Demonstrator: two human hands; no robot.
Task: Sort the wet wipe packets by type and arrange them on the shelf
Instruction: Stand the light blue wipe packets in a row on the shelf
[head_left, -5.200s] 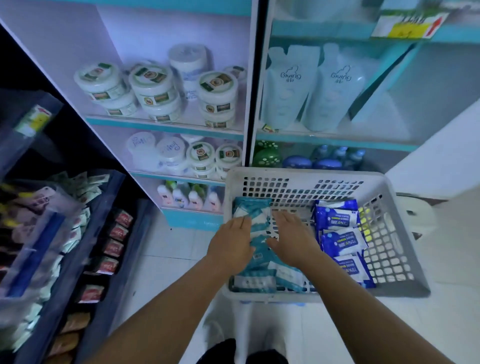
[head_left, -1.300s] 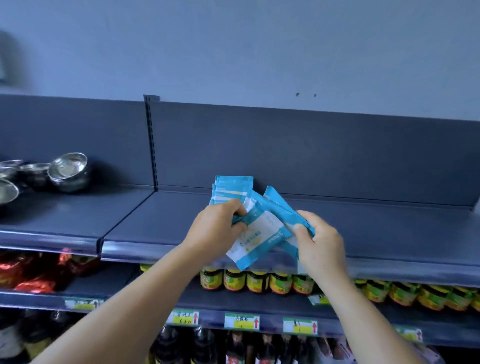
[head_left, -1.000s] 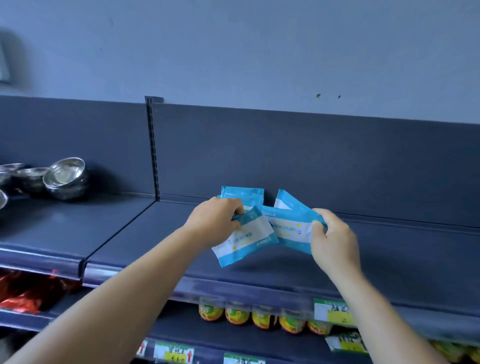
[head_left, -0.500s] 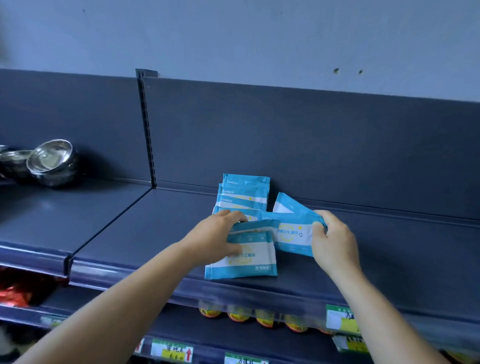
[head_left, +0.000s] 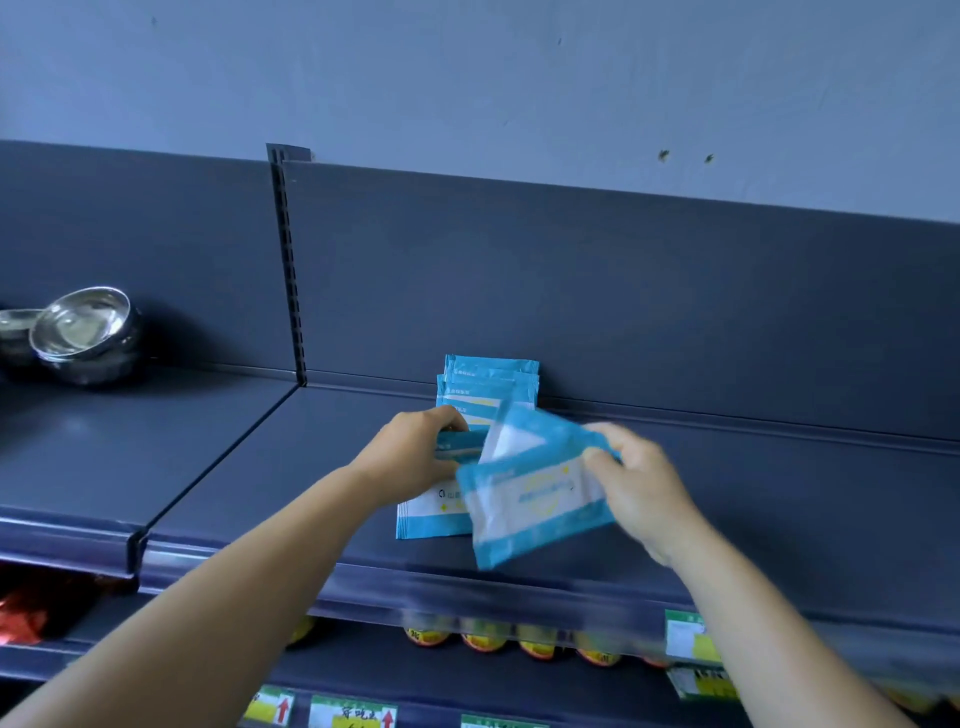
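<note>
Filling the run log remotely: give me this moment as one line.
stage: shelving light-blue wipes | left hand: holds packet flat on shelf | right hand: grips tilted packets above shelf | stack: at back panel

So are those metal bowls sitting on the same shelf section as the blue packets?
No, the metal bowls sit left of the divider; the blue packets lie right of it.

Your right hand (head_left: 641, 486) and the packets (head_left: 535, 496) it holds are smeared by motion, so you cannot read their print or count them, and they cover part of the flat packet (head_left: 426, 512) under your left hand (head_left: 415, 457). The jars (head_left: 483, 639) on the lower shelf are mostly hidden behind the shelf lip (head_left: 363, 582). The steel bowls (head_left: 85, 332) and the price tags (head_left: 353, 714) are cut by the picture's edges.
</note>
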